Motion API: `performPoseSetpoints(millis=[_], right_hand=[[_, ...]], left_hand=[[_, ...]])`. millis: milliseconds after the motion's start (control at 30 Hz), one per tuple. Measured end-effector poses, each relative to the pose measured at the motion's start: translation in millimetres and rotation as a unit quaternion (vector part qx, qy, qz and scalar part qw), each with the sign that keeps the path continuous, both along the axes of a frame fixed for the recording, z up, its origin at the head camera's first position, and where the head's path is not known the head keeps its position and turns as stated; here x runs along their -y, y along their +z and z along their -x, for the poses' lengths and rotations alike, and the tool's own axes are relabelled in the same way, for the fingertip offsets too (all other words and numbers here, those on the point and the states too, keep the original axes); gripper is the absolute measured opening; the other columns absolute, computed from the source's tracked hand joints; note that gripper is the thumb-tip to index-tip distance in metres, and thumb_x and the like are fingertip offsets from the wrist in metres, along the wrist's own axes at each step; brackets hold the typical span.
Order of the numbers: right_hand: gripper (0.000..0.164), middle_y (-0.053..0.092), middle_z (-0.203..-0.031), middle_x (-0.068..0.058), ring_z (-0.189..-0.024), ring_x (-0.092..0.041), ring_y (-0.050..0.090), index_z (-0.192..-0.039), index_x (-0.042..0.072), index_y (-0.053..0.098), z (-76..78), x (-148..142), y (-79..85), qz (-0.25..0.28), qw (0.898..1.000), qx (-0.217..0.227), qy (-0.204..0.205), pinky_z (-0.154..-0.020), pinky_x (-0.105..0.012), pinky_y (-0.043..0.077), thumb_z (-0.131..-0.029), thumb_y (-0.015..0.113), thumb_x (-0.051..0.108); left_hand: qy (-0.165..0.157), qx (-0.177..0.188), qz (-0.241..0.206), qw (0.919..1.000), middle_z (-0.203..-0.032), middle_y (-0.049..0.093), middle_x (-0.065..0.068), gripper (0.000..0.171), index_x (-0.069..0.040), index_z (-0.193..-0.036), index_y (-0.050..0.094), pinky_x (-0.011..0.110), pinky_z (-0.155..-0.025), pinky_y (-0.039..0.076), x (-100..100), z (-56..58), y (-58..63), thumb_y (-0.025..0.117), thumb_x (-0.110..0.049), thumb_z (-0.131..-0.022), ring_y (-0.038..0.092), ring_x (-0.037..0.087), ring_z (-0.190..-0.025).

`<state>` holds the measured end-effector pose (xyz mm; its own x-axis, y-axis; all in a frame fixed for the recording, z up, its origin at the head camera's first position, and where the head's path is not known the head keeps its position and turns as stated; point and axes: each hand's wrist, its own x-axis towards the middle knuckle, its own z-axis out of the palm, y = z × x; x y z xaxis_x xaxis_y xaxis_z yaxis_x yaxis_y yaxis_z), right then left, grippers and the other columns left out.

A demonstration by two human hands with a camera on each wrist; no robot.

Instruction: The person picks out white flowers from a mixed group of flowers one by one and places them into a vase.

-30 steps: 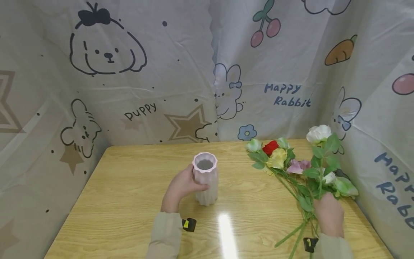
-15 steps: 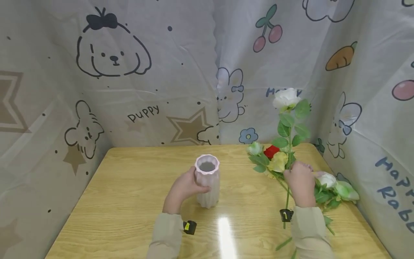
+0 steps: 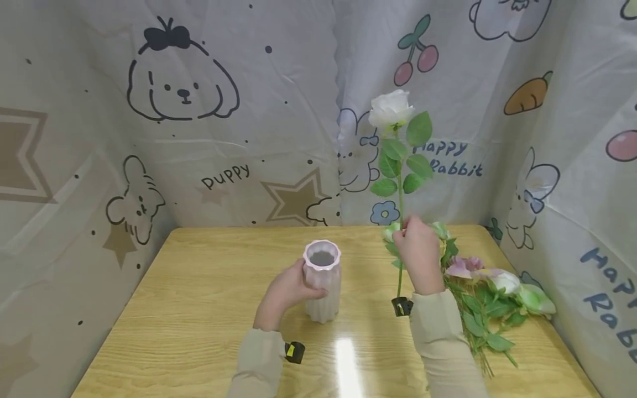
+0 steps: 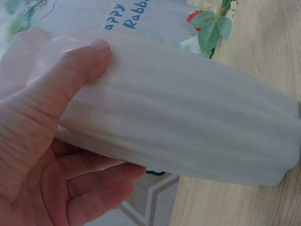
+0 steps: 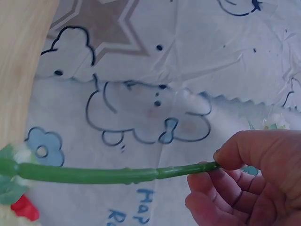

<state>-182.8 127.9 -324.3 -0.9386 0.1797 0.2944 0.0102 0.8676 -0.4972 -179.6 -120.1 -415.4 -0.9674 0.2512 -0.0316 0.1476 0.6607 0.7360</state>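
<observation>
A pale pink ribbed vase [image 3: 325,293] with a scalloped rim stands upright on the table. My left hand [image 3: 286,290] grips its upper left side; in the left wrist view the thumb [image 4: 87,61] lies along the vase wall. To the right of the vase, my right hand [image 3: 420,254] pinches the stem of a white artificial rose [image 3: 390,109] and holds it upright above the table, bloom at the top and leaves below it. The right wrist view shows the green stem [image 5: 94,174] running out from between thumb and fingers.
More artificial flowers lie heaped on the right of the wooden table [image 3: 214,309], among them a purple bloom [image 3: 465,267] and a pale green one [image 3: 537,299]. My right hand and forearm hide part of the heap. A printed cloth [image 3: 278,132] hangs behind and at both sides.
My right hand has lifted the white rose off the heap and carried it left and up, nearer the vase. My left hand keeps its grip on the vase, which stays in place.
</observation>
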Motion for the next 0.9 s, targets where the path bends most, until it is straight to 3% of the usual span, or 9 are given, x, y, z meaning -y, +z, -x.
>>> performPoseSetpoints(millis=[200,400,600,900], right_hand=[[0.015,0.057,-0.069,-0.011,-0.054,-0.022,0.048,-0.089,0.002,0.051,3.1,26,22.0,0.033,0.999,-0.015,0.011,-0.048,-0.034,0.041,-0.08,0.045,0.012],[0.018,0.065,-0.081,-0.014,-0.067,-0.027,0.056,-0.091,0.002,0.054,-0.1,45,41.9,0.04,0.997,-0.063,0.029,-0.061,-0.042,0.049,-0.079,0.047,0.013],[0.017,0.065,-0.079,-0.013,-0.062,-0.023,0.055,-0.092,0.003,0.053,-3.6,58,57.0,0.049,0.994,-0.083,0.047,-0.057,-0.037,0.048,-0.08,0.047,0.012],[0.014,0.064,-0.076,-0.012,-0.061,-0.022,0.056,-0.091,0.004,0.053,-7.6,72,67.1,0.056,0.988,-0.124,0.071,-0.056,-0.037,0.049,-0.081,0.049,0.012]], left_hand=[[-0.006,-0.001,-0.002,1.0,-0.123,0.056,0.014,0.086,-0.007,-0.129,0.039,0.048,-0.095,0.044,-1,-1.1,-0.6,0.076,-0.042,-0.06,0.054,0.028,-0.109],[-0.008,-0.002,0.011,0.9999,-0.124,0.056,0.013,0.087,-0.009,-0.13,0.038,0.05,-0.095,0.043,0,-0.3,1.7,0.076,-0.043,-0.06,0.054,0.028,-0.11],[-0.013,0.009,0.013,0.9998,-0.125,0.055,0.012,0.085,-0.009,-0.13,0.038,0.049,-0.095,0.044,-1,0.2,4.3,0.076,-0.041,-0.061,0.054,0.027,-0.11],[0.004,0.008,0.118,0.9929,-0.118,0.06,0.01,0.086,-0.008,-0.126,0.042,0.052,-0.088,0.045,0,1.1,9.6,0.071,-0.055,-0.06,0.057,0.027,-0.103]])
